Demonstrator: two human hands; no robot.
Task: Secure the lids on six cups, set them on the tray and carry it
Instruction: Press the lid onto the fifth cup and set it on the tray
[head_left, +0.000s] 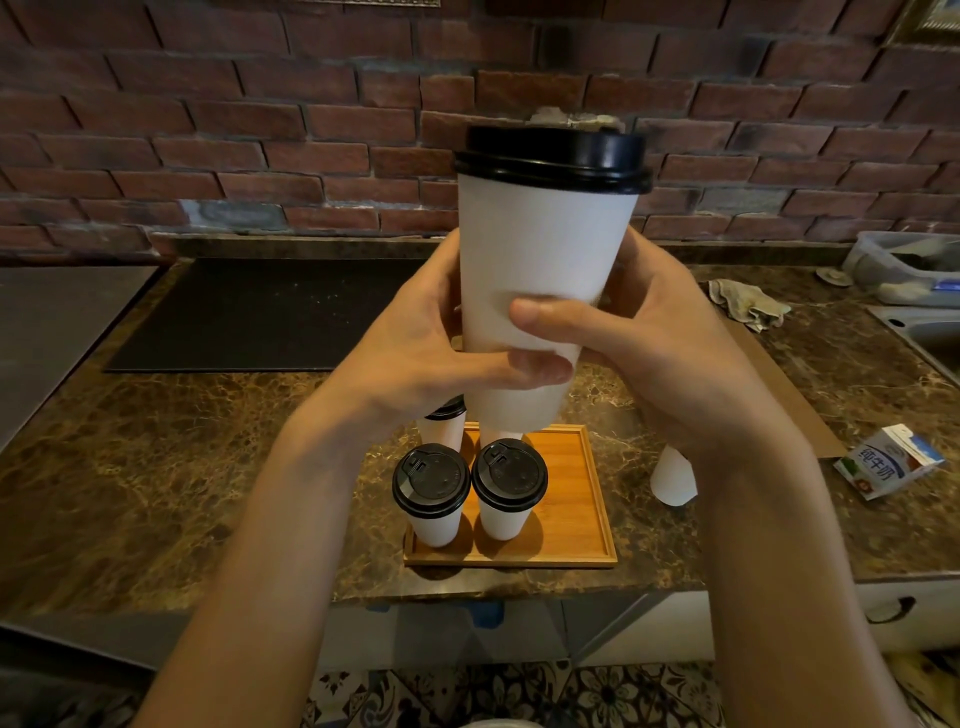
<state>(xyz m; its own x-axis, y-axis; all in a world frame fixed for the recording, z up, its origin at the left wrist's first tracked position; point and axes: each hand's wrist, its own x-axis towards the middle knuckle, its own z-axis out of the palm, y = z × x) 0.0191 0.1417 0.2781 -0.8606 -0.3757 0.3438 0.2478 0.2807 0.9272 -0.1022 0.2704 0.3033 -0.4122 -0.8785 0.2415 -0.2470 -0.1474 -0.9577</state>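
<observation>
The left hand (415, 343) and the right hand (660, 353) clasped one white cup (540, 270) from either side. They held it upright in the air above the wooden tray (576, 499), with its black lid (553, 156) on the rim. Whether the lid was snapped down all the way round could not be told.

To finish this step well, the thumbs would probably need to press round the lid's edge until it sat even. The grip should stay light, since a paper wall likely buckles under a squeeze. The cup should then go straight down onto the bare right half of the tray, clear of its neighbours.

Both hands were wrapped round the cup's lower half, thumbs across the front and the left fingertips curled in below. The right fingers were hidden behind it.

Two lidded cups (431, 486) stood at the tray's front left, with a third (444, 415) behind them. Another cup (674, 478) waited on the surface (156, 441) just right of the tray.
</observation>
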